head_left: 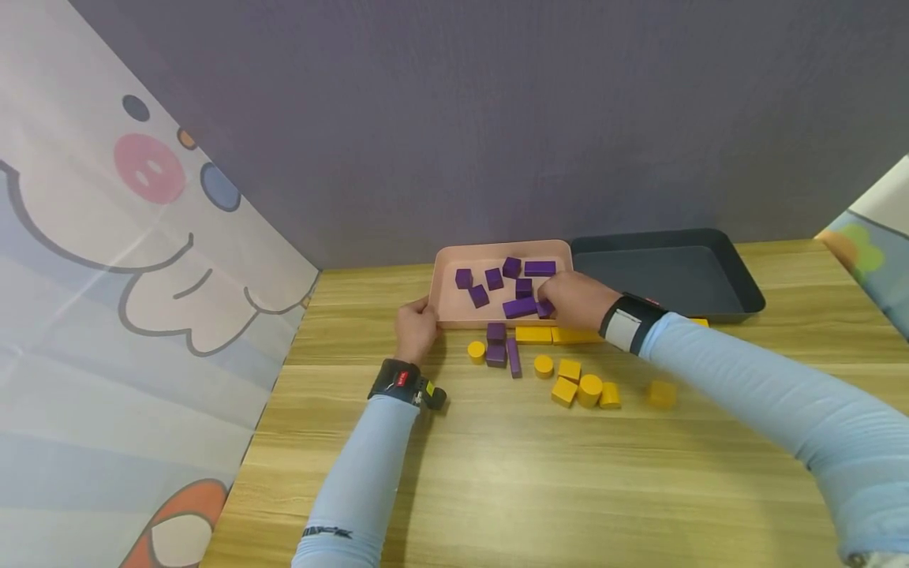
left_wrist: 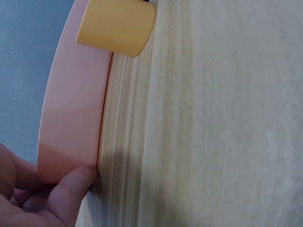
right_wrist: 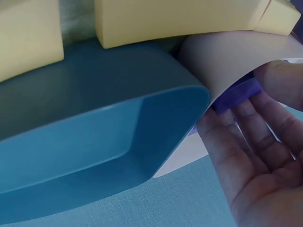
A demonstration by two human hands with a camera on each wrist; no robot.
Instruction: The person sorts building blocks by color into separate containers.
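A pink tray with several purple blocks inside stands against the grey backdrop. My left hand holds its front left corner; the left wrist view shows the thumb against the front wall and other fingers curled round the side. Inside the tray's front right corner, my right hand holds a purple block between thumb and fingers, low by the wall. Close to that hand, a long purple block and a purple cube lie in the tray.
A dark tray adjoins the pink one on the right. Long yellow blocks line the trays' front. Before them lie two purple cubes, a thin purple block, a yellow cylinder and several other yellow pieces.
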